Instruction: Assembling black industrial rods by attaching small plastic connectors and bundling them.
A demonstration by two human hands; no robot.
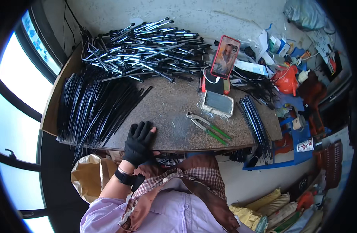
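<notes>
Palm down at the front edge of the worktop (pixel 166 97), lower left of centre: black-gloved left hand (pixel 139 141), grip unclosed, fingers stretched out. Right hand out of frame, state of its grip impossible to tell. Near the left fingers, at frame left, long black strips (pixel 93 105) in a broad pile. Right of centre, pincers (pixel 215 136) with green handles, lying just below a grey block (pixel 218 103). Upper middle, heaped metal rods (pixel 147 50); upper right, red-cased phone (pixel 225 57).

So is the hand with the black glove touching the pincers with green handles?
Apart: the head view shows a strip of speckled tabletop between the gloved left hand and the green-handled pincers.
</notes>
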